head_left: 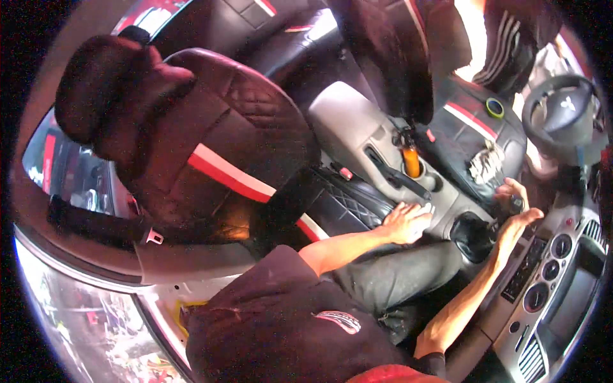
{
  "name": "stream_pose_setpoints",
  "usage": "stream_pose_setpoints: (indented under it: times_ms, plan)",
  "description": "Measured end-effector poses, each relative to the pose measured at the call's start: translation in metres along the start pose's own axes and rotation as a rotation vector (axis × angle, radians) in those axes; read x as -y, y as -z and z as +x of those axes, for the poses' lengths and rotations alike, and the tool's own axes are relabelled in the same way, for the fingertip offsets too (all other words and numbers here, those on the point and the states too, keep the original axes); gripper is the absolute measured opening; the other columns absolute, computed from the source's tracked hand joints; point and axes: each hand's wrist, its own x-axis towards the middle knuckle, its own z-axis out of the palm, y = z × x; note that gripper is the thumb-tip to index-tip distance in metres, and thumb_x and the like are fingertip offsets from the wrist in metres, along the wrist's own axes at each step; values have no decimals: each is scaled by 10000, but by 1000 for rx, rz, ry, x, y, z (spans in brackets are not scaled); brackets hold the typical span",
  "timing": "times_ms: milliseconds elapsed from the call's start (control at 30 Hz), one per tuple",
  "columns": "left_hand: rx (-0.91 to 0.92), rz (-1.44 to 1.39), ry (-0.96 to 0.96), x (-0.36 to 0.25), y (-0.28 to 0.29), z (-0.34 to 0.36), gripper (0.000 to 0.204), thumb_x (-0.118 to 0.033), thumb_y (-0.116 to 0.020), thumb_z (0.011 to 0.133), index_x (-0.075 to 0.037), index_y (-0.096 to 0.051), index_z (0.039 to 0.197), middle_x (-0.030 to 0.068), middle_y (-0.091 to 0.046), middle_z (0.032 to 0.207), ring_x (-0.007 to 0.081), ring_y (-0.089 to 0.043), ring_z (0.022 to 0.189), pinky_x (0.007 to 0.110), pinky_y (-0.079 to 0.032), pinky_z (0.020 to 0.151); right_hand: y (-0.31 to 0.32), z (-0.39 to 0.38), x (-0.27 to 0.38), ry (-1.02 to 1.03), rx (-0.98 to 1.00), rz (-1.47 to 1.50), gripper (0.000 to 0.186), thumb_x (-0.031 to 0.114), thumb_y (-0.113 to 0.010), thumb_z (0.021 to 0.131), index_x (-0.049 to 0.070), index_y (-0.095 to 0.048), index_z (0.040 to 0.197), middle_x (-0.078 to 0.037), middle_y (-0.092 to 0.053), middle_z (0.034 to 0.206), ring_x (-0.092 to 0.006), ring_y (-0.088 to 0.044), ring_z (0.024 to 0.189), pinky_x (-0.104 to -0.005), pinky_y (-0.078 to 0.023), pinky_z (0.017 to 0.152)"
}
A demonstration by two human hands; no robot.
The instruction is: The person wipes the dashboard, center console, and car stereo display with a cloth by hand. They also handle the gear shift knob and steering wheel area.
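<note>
My left hand (407, 223) lies on the near side of the grey centre console (450, 201), fingers stretched out, just below the tip of the black handbrake lever (408, 185). It holds nothing that I can see. My right hand (516, 223) is at the black gear knob (516, 203), fingers curled about it and the thumb out to the right. Part of the palm is hidden by the knob. Beneath the knob sits the dark gear lever boot (471, 236). A tool with an orange handle (410, 163) stands in the cup holder beside the handbrake.
A black seat (242, 140) with a red-and-white stripe fills the left. Across the console, the other seat (463, 137) bears a crumpled whitish cloth (486, 163) and a green-rimmed ring (494, 107). Beyond are the steering wheel (562, 112) and a person's striped clothing (507, 54). The dashboard (549, 274) borders the right.
</note>
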Motion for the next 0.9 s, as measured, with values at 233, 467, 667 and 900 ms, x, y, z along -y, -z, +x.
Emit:
stream_pose_setpoints:
  times_ms: [233, 467, 667, 900]
  plan:
    - [28, -49, 20, -3, -28, 0, 623, -299, -684, 762, -195, -496, 1347, 153, -518, 1225, 338, -553, 1124, 504, -397, 970, -24, 16, 29, 479, -541, -696, 287, 288, -710, 918, 30, -703, 793, -21, -654, 675, -105, -541, 555, -269, -429, 548]
    - [72, -132, 44, -8, -17, -2, 622, -276, -682, 768, -201, -493, 1356, 176, -504, 1247, 354, -532, 1169, 527, -397, 990, 14, 21, -5, 163, -386, -322, 397, 364, -556, 995, 34, -696, 825, -55, -640, 665, -131, -571, 535, -263, -434, 519]
    - [-25, -71, -136, -13, 9, 7, 395, -226, -696, 730, -137, -618, 1107, 65, -571, 1193, 268, -585, 1030, 501, -497, 742, 26, 10, 3, -205, -228, 216, 431, 341, -386, 996, 41, -618, 791, -65, -542, 732, -183, -505, 592, -319, -464, 596]
    - [-407, -811, -57, -57, 14, 79, 430, -158, -637, 863, -15, -478, 1236, 103, -578, 1042, 230, -578, 932, 365, -494, 874, 75, -26, -71, 56, -159, -1167, 559, 449, -308, 1035, 15, -625, 1190, -242, -687, 1070, -349, -681, 994, -423, -525, 842]
